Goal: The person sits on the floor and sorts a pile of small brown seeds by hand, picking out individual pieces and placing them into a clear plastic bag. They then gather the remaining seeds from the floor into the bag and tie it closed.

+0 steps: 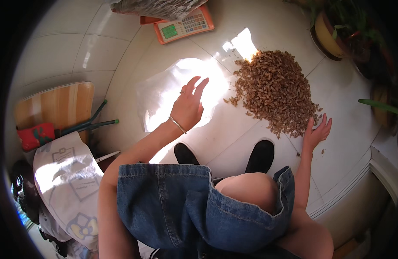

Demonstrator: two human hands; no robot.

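A heap of brown dried husks (276, 87), which look like cicada shells, lies on the pale tiled floor (231, 139). At its near right edge my right hand (317, 132) is spread, thumb beside the outermost husks, nothing in its grasp. A clear plastic bag (157, 94) lies flattened left of the heap, partly washed out by sunlight. Over this bag is my left hand (189, 106), fingers apart and holding nothing; whether it touches the plastic cannot be told. A ring and a bangle (177, 125) are on that hand and wrist.
An orange digital scale (186, 27) at the back bears a filled plastic bag (163, 8). Potted plants (332, 35) line the right side. On the left are a wooden board (56, 100), green-tipped metal legs (98, 124) and a printed cloth (69, 181). My black shoes (261, 155) flank the near floor.
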